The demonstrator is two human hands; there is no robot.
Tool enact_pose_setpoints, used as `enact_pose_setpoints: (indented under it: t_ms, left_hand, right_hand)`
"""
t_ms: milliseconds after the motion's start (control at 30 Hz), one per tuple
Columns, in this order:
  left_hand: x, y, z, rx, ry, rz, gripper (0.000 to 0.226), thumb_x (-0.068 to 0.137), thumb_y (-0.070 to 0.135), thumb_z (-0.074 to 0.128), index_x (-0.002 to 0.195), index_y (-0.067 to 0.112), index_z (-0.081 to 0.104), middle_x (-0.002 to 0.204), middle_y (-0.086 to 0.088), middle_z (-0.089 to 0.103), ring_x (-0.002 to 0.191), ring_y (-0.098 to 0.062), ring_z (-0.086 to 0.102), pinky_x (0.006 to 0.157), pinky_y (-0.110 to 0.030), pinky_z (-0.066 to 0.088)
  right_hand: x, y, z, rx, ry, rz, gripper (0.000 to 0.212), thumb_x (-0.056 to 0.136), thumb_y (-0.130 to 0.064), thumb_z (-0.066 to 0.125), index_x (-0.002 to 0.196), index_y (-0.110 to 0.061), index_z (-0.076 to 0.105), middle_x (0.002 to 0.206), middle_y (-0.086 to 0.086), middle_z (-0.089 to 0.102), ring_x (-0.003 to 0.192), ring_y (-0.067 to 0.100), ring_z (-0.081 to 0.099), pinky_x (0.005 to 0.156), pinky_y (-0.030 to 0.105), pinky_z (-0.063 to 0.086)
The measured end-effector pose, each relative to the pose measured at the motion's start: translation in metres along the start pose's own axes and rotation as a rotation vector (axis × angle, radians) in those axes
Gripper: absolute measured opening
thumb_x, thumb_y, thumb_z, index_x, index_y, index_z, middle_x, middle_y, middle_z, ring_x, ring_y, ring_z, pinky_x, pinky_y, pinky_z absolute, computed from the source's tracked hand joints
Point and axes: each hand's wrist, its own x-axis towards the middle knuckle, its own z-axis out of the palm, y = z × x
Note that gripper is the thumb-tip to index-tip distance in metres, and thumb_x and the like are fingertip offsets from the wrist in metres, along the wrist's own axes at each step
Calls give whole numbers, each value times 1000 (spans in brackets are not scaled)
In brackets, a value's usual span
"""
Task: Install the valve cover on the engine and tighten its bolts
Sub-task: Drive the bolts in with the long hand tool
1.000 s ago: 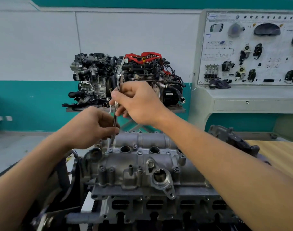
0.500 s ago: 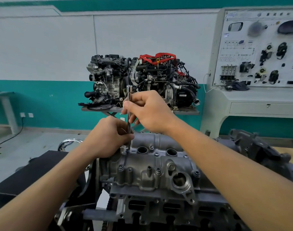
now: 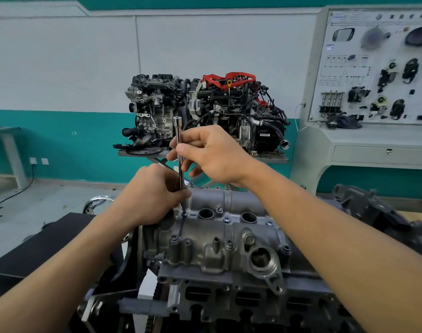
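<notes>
The grey cast valve cover [image 3: 212, 239] sits on the engine [image 3: 229, 299] in the lower middle of the head view, with several bolts standing in its bosses. A long chrome extension bar [image 3: 179, 138] stands upright, its tip on a bolt [image 3: 184, 215] at the cover's far left corner. My right hand [image 3: 210, 155] pinches the bar's upper part between thumb and fingers. My left hand [image 3: 152, 195] grips the bar's lower part just above the cover.
Two display engines [image 3: 205, 111] stand on a stand behind the work. A white training panel [image 3: 373, 68] with mounted parts fills the right. A dark engine part [image 3: 373, 212] lies on a wooden bench at right. A black box [image 3: 44, 246] is at left.
The view has shifted so the engine and hands sit further right and lower. The bar now stands more upright on the corner bolt, with my right hand higher on it.
</notes>
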Motion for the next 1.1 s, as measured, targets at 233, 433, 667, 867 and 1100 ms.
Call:
enact_pose_setpoints:
  t_ms: [233, 433, 667, 867, 1100]
  left_hand:
    - [-3, 1, 5, -24, 71, 14, 22, 80, 40, 81, 70, 22, 73, 63, 7, 69, 62, -5, 63, 54, -20, 45]
    - [1, 1, 6, -311, 213, 12, 12, 81, 24, 85, 75, 25, 74, 64, 12, 74, 60, -3, 69, 58, -18, 53]
    - [7, -5, -3, -345, -73, 87, 12, 91, 28, 73, 79, 27, 74, 60, 8, 68, 53, -12, 60, 58, -20, 52]
    - [7, -2, 1, -324, 12, 48, 18, 91, 18, 74, 75, 27, 72, 65, 13, 74, 57, -2, 66, 55, -13, 50]
    - [9, 2, 0, -205, -60, 108, 26, 90, 39, 72, 75, 20, 65, 49, 8, 57, 44, -7, 48, 47, -20, 39]
  right_hand:
    - [5, 7, -3, 46, 30, 36, 10, 96, -9, 62, 87, -12, 67, 78, 3, 75, 55, 9, 60, 49, 21, 49]
    - [6, 11, 3, -97, 234, 26, 27, 79, -28, 83, 84, -11, 63, 70, 5, 66, 56, 12, 57, 56, 27, 51]
    - [4, 2, 0, -88, 113, 11, 9, 92, -9, 66, 86, -4, 67, 81, 17, 73, 54, 13, 59, 47, 21, 47]
    - [5, 6, 4, -185, 205, 35, 29, 82, -36, 79, 94, -15, 64, 79, -2, 63, 58, 3, 53, 58, 24, 49]
    - [0, 5, 2, -251, 194, -19, 24, 85, -21, 77, 77, -2, 66, 69, 13, 66, 58, 15, 55, 55, 31, 49]
